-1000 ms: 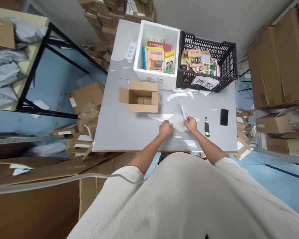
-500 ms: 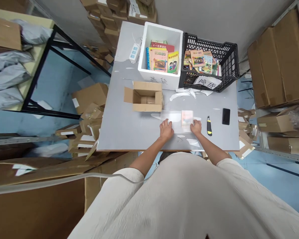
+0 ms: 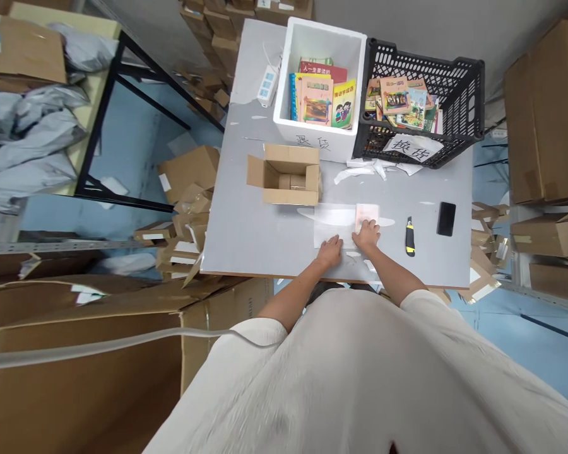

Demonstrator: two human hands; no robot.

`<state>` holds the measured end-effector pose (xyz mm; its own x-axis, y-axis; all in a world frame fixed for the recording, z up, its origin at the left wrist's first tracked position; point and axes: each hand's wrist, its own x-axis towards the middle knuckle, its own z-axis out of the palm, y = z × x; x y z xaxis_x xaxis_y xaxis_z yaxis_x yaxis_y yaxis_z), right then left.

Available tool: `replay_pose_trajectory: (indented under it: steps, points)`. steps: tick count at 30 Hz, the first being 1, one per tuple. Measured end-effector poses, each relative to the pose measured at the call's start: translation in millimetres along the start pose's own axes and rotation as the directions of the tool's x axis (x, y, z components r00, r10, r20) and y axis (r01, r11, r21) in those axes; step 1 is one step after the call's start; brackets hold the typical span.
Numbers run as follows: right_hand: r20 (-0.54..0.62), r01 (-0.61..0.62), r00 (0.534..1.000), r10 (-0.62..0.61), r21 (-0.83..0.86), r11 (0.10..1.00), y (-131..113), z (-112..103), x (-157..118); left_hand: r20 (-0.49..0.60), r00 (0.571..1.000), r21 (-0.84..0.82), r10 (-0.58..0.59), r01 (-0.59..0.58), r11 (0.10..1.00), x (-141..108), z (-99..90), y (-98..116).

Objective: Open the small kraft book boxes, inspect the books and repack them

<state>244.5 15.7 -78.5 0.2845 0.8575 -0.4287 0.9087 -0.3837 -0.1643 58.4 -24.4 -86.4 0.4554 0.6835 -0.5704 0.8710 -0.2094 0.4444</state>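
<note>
pink packet (image 3: 366, 212) lies under right hand (image 3: 368, 237), grip apart; left hand (image 3: 330, 251) touches sheet (image 3: 322, 231), grip i cannot tell.

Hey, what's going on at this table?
A person has both hands at a thin, pale sheet on the grey table. The right hand is on a small pinkish item at the sheet's right side; the left hand rests by its lower edge. An open cardboard box stands nearby. Behind are books in a white box and a black crate. A cutter and phone lie to the right.
</note>
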Motion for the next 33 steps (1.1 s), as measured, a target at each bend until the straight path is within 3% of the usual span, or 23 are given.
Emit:
replay_pose_trajectory:
  steps: [5,9,16,21,24,27,31,33]
  points:
    - [0.009,0.01,1.0,-0.011,0.076,0.997,4,-9,2,0.016,1.0,0.018,0.0,0.0,1.0,1,-0.7,0]
    - [0.013,0.038,0.999,-0.042,0.226,0.973,26,-28,1,0.015,1.0,0.041,-0.01,0.009,0.999,5,-2.7,-3]
    - [-0.054,-0.139,0.982,0.181,0.444,0.885,88,-58,2,-0.018,1.0,0.066,0.011,-0.01,0.998,12,-1.4,-5]
    - [-0.063,-0.005,0.996,0.064,0.669,0.744,94,-47,8,-0.03,1.0,0.096,0.001,0.002,0.995,14,-1.5,-4]
    - [0.023,-0.035,0.999,0.027,0.732,0.68,87,-32,11,-0.023,1.0,0.105,-0.004,0.007,0.994,14,-1.4,-3]
    - [0.07,-0.09,0.996,0.057,0.673,0.734,85,-23,11,-0.01,1.0,0.109,-0.011,0.012,0.994,12,-1.0,-2]
    - [-0.061,-0.071,0.992,0.112,0.459,0.885,91,-21,1,-0.002,1.0,0.106,-0.016,0.016,0.994,11,-1.1,0]
    - [-0.118,-0.031,0.99,0.074,0.327,0.945,90,-23,-6,0.0,1.0,0.106,-0.02,0.02,0.994,11,-1.5,1]
